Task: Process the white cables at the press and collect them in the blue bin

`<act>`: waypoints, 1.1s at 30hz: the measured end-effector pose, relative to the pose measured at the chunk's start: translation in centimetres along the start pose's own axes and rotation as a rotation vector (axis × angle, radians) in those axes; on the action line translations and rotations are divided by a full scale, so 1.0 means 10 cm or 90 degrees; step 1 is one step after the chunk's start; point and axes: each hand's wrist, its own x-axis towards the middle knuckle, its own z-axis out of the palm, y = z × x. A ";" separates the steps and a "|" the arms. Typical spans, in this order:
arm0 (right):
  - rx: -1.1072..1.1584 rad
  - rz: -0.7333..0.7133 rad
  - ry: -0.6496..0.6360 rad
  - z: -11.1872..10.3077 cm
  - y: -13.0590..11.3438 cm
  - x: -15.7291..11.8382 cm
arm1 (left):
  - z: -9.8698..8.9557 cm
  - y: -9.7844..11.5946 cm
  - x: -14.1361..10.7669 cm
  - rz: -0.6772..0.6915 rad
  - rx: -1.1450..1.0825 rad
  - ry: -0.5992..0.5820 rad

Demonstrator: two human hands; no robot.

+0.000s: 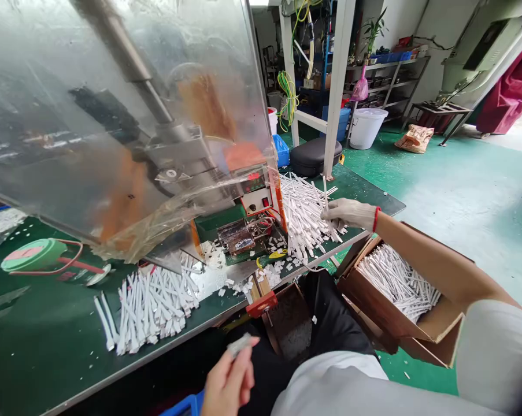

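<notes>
Head view | right hand (348, 213), gloved, closed on white sticks (325, 193), directly above loose heap (302, 214) | left hand (228, 378), bare, pinching grey scrap (239, 345) | cardboard carton (386, 300) below right hand

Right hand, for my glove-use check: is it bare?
No, the right hand wears a white glove with a red band at the wrist.

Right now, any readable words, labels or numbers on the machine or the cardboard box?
No words or numbers can be read.
Red digital display: too small and blurred to read.
White control box: any markings are too small to read.
Cardboard box: no print shows.
</notes>
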 end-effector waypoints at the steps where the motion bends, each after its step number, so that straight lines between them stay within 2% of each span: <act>1: 0.079 -0.006 -0.027 0.17 0.03 -0.11 | 0.20 0.06 0.02 0.013 -0.006 -0.064; 3: 0.155 -0.025 -0.056 0.56 0.07 -0.31 | 0.56 0.17 0.11 0.078 -0.013 -0.139; 5: 0.177 -0.058 -0.075 0.95 0.10 -0.49 | 0.83 0.27 0.20 0.143 -0.007 -0.156; 7: 0.173 -0.075 -0.071 1.26 0.11 -0.62 | 0.99 0.32 0.29 0.178 0.000 -0.133; 9: 0.148 -0.075 -0.049 1.44 0.12 -0.70 | 1.06 0.33 0.33 0.177 -0.016 -0.098; 11: 0.107 -0.078 -0.035 1.52 0.13 -0.73 | 1.05 0.31 0.33 0.162 -0.056 -0.073; 13: 0.079 -0.088 -0.059 1.55 0.15 -0.74 | 0.99 0.27 0.31 0.150 -0.098 -0.075; 16: 0.074 -0.087 -0.139 1.60 0.20 -0.73 | 0.88 0.23 0.29 0.119 -0.137 -0.133; 18: 0.067 -0.081 -0.161 1.66 0.25 -0.73 | 0.83 0.21 0.28 0.099 -0.148 -0.176; 23: 0.014 -0.079 -0.124 1.80 0.32 -0.74 | 0.81 0.16 0.29 0.071 -0.152 -0.191; 28: -0.054 -0.100 -0.148 1.84 0.35 -0.72 | 0.83 0.10 0.29 0.048 -0.174 -0.199; 30: -0.032 -0.096 -0.169 1.84 0.33 -0.69 | 0.80 0.09 0.29 0.054 -0.174 -0.209; 33: 0.073 -0.072 -0.194 1.84 0.19 -0.61 | 0.72 0.10 0.30 0.071 -0.174 -0.222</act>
